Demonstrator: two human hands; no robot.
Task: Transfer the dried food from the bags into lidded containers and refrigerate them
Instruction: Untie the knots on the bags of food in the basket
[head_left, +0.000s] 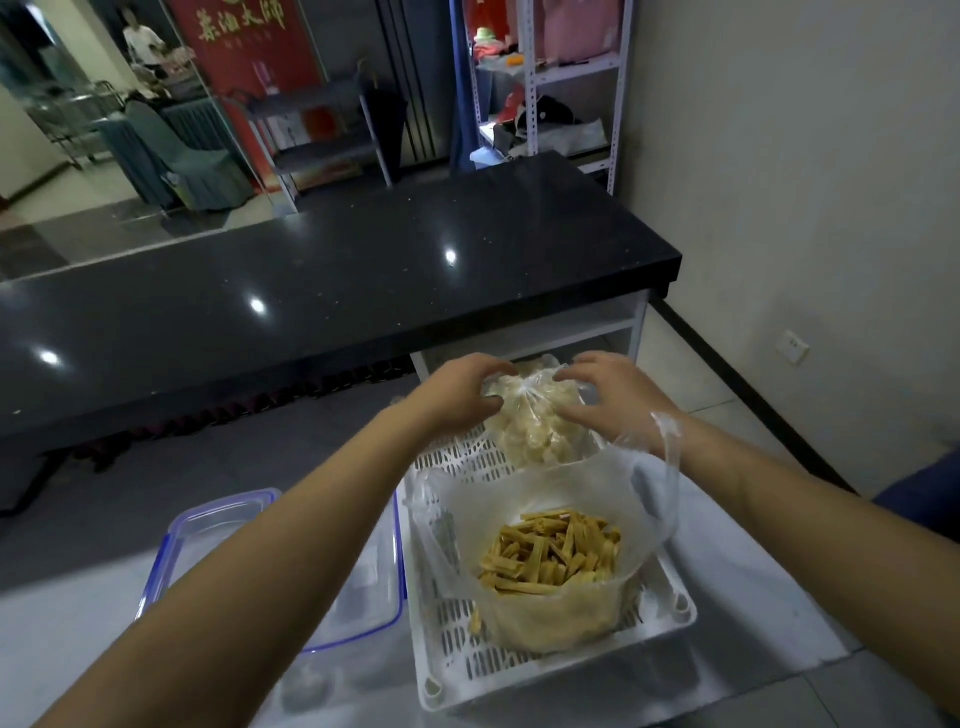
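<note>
Two hands worked the knotted bag of pale puffs (535, 415) at the basket's (670, 618) far end | left grip (462, 397) and right grip (608, 397) pinched its neck, likely to untie | open bag of yellow strips (550, 561) sat nearer, ready | empty container (218, 525) just left on worktop

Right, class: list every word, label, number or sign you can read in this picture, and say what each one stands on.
"茶油大師": large gold characters on the red banner behind the glass, far left; slightly blurred, so the reading is tentative.
Smaller gold line beneath them on the same banner: too small and blurred to read.
Bag of pale pieces, bag of yellow sticks, white basket, clear container: no print visible.
</note>
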